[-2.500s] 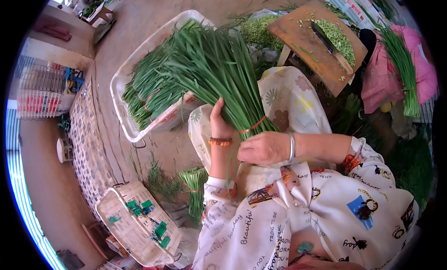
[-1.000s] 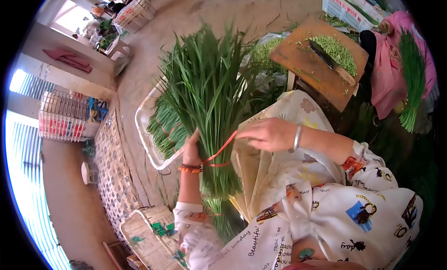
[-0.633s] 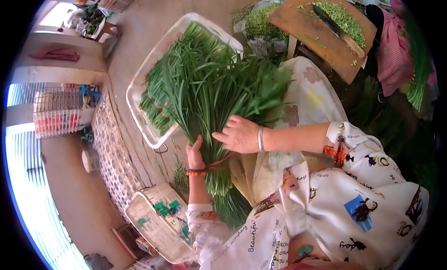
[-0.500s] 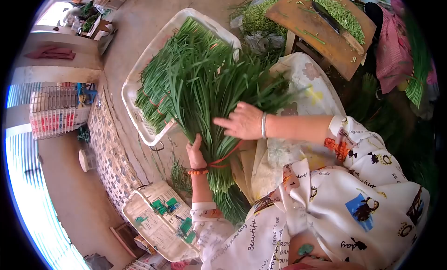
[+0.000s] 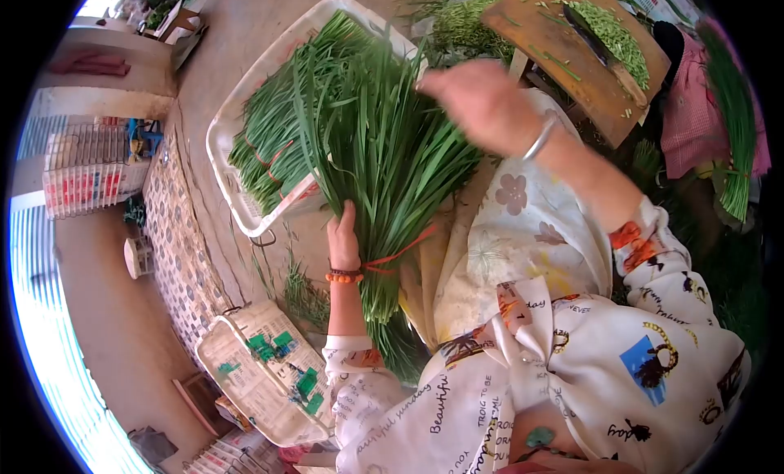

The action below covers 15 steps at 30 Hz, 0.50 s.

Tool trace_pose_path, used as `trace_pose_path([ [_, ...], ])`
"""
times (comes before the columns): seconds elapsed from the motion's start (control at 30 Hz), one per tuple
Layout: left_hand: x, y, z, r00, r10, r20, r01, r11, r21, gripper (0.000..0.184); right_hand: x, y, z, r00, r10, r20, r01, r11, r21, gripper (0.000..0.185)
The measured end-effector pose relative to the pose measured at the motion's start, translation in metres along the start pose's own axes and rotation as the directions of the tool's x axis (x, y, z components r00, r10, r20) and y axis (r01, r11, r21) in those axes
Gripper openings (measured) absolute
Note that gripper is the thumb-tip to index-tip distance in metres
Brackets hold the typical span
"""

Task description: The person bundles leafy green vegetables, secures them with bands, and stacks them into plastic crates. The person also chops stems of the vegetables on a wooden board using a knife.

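A large bunch of long green leafy stalks (image 5: pixel 384 147) stands upright before me, its leaves fanned out at the top. My left hand (image 5: pixel 344 244) is wrapped round its left side, just above a loose red band (image 5: pixel 400 252) whose end sticks out to the right. My right hand (image 5: pixel 478 98), blurred by motion, is raised at the bunch's upper right; its fingers look curled, and whether they grip any leaves is unclear. Behind the bunch, a white basket (image 5: pixel 220 143) holds more banded bundles (image 5: pixel 273 147).
At the upper right a wooden board (image 5: pixel 539 33) bears a knife (image 5: pixel 592 37) and chopped green pieces (image 5: pixel 612 33). Another bundle (image 5: pixel 727 115) lies on pink cloth (image 5: pixel 686 131). A white basket with green scraps (image 5: pixel 237 384) sits at the lower left. Patterned cloth (image 5: pixel 531 221) covers my lap.
The bunch went from slanting across my lap to upright, and its red band came loose. My right hand left the band, passed over the leaves and rose toward their tips.
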<state>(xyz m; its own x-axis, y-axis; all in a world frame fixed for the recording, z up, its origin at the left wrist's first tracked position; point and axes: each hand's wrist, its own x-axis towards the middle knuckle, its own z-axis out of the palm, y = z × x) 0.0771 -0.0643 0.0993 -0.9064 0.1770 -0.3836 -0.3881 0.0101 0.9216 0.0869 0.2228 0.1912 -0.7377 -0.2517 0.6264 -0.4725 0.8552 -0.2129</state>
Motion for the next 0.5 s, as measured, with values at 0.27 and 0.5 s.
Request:
trace_pose_path([
  [0.27,-0.001,-0.009,-0.001,0.959,0.247,0.141,-0.283,0.855,0.433,0.029,-0.03,-0.101,0.062,0.936,-0.287,0.203,0.131,0.82,0.557,0.023],
  [0.5,0.0,-0.012,0.003,0.995,0.09,-0.052,-0.089,0.996,0.026,0.034,-0.03,-0.033,0.039,0.953,0.225,0.205,-0.291,0.87,0.397,0.01],
])
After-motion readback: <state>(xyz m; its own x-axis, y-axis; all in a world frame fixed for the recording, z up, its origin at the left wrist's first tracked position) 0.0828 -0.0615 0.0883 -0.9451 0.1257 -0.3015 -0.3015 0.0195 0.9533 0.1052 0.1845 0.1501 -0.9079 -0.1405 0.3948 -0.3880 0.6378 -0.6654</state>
